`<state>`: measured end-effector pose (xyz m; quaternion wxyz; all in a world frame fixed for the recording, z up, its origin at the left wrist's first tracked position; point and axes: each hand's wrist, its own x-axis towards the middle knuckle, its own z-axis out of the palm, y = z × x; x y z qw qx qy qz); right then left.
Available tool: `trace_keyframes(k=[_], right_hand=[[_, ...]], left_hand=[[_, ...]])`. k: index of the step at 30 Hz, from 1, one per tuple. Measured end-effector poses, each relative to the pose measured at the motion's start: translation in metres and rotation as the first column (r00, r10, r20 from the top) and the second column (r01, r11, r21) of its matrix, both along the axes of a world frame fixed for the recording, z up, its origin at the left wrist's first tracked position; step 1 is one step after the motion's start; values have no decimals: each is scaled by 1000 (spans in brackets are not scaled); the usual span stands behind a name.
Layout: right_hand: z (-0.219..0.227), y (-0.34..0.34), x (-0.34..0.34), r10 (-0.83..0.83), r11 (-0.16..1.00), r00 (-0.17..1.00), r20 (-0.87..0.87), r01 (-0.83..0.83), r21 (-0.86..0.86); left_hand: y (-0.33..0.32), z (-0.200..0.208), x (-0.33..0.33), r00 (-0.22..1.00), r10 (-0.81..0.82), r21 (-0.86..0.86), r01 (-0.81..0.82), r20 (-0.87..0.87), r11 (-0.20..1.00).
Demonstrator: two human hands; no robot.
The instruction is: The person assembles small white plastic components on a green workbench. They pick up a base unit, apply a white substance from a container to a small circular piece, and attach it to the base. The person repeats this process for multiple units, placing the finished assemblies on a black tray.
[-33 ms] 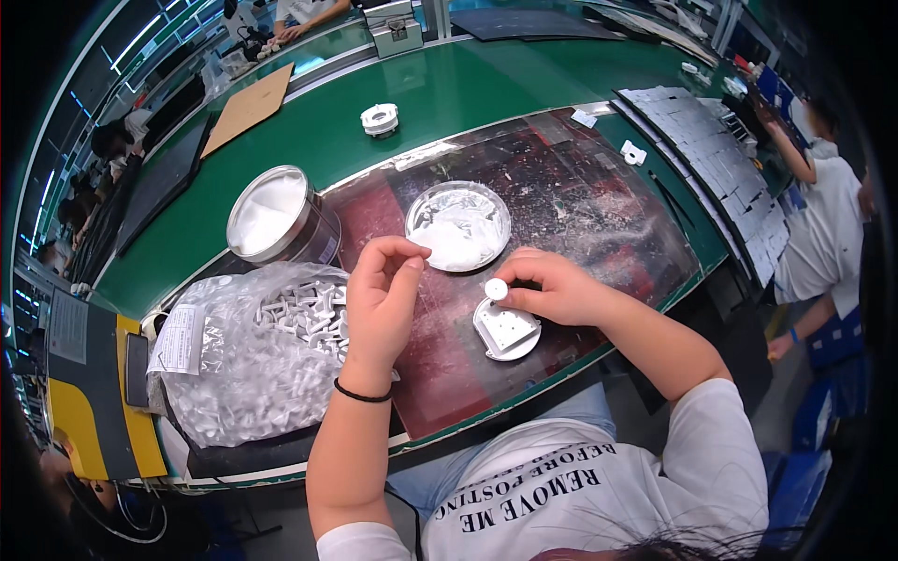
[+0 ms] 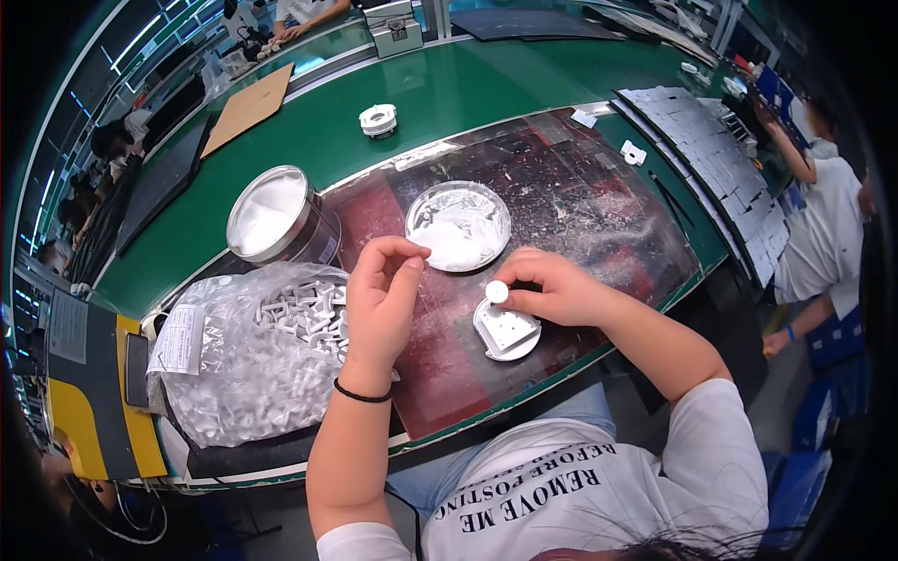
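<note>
The right hand rests on the dark red mat of the green table, its fingers pinched narrowly around a small round white cap held just above a flat white moulded plastic part with a rounded outline, which lies on the mat near the table's front edge. The left hand is raised beside it, thumb and forefinger closed together at the tips; whether they pinch something tiny cannot be told. The cap looks light, hard and smooth, so it is likely to slip or roll if the grip loosens; a pinch across its rim with two fingertips seems the sure hold. The flat part looks stiff and light as well, apt to slide on the glossy mat, and is best steadied by its outer edges. Beyond the hands sits a shallow round metal dish of white paste, and to the left a clear plastic bag of small white plastic pieces and an open metal tin.
</note>
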<state>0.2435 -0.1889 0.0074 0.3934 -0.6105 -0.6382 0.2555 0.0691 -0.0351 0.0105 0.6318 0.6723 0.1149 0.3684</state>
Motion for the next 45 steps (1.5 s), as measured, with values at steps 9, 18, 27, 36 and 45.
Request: trace_keyframes(k=[9,18,27,36,45], right_hand=[[-2,-24,15,-190,979,977,-95,181,-95],[-2,-49,-2,-111,990,961,253,129,-55],[8,-48,3,-434,839,745,-506,130,-528],[21,56,106,-390,921,640,-662,264,-287],[-39,228,198,-653,743,514,-556,578,-337]], left_hand=[[1,3,-2,994,-22,-31,19,-111,999],[-16,26,-9,436,-601,-330,551,-670,767],[-22,18,-7,576,-699,-462,526,-424,714],[-17,20,-3,779,-419,-105,421,-466,901],[-10,5,-1,767,-350,255,544,-538,800]])
